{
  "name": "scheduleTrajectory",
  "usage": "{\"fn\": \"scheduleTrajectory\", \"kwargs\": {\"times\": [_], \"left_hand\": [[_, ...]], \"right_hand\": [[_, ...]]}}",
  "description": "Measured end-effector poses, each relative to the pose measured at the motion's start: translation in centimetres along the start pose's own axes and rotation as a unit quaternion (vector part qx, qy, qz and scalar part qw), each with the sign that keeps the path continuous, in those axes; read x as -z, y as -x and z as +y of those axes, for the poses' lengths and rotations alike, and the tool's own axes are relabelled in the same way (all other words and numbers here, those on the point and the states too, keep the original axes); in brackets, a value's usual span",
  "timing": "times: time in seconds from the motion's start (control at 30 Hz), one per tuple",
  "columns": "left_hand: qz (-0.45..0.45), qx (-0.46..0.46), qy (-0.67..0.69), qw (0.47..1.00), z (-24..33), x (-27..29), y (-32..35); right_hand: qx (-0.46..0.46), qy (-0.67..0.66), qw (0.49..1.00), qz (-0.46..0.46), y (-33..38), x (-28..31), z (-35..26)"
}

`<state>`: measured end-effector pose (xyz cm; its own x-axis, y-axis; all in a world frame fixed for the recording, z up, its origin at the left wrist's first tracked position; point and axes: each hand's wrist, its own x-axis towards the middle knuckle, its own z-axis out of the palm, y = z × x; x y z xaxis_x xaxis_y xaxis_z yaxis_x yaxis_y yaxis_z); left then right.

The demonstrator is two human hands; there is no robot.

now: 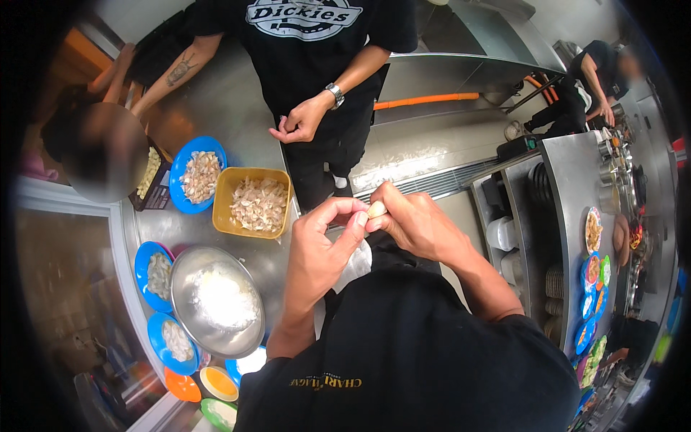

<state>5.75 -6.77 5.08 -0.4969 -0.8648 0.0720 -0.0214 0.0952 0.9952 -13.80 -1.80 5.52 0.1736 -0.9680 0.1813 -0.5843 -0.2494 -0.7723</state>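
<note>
A small pale garlic clove [376, 209] is pinched between my fingertips in front of my chest. My right hand [421, 225] closes on it with thumb and fingers. From the other side, the thumb and forefinger of my left hand [320, 241] meet at the clove and appear to grip its edge. To the left of my hands stands a square yellow tub [224, 216] heaped with garlic cloves in papery skins. Just beyond it is a blue bowl [178, 167] with more of the same cloves.
A large steel bowl [188, 317] of white powder stands on the steel counter [248, 129], beside blue bowls [144, 266] of pale food. Across from me is a person in a black T-shirt [309, 72]. At right are a steel shelf unit [507, 194] and another worker [594, 79].
</note>
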Motion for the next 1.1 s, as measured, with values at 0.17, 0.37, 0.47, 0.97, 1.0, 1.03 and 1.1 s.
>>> {"fn": "scheduleTrajectory", "kwargs": {"times": [0.17, 0.37, 0.47, 0.97, 1.0, 1.03, 1.1], "left_hand": [[-0.005, 0.021, -0.019, 1.000, -0.5, 0.1, 0.8], [-0.027, 0.073, 0.050, 0.996, -1.2, 0.4, 1.1], [-0.028, 0.065, 0.100, 0.992, -1.7, 0.4, 1.0], [0.018, 0.022, 0.159, 0.987, -5.3, 0.6, 0.2], [0.034, 0.023, 0.153, 0.987, -5.6, 1.2, 0.2], [0.051, 0.023, 0.147, 0.988, -6.1, 1.9, 0.2], [0.086, 0.040, 0.106, 0.990, -6.7, 3.5, 0.4]], "right_hand": [[0.009, 0.027, 0.999, -0.022, -0.1, -0.3, -0.3], [-0.034, -0.006, 0.998, -0.061, -0.1, -0.8, 0.0], [-0.014, -0.075, 0.996, -0.040, -0.2, -1.4, 0.7], [-0.181, -0.649, 0.739, -0.016, -0.1, -3.3, 2.3], [-0.183, -0.666, 0.723, -0.027, -0.3, -3.5, 2.4], [-0.182, -0.665, 0.724, -0.022, -0.2, -3.7, 2.7], [-0.174, -0.671, 0.721, -0.030, -0.2, -4.2, 3.3]]}}
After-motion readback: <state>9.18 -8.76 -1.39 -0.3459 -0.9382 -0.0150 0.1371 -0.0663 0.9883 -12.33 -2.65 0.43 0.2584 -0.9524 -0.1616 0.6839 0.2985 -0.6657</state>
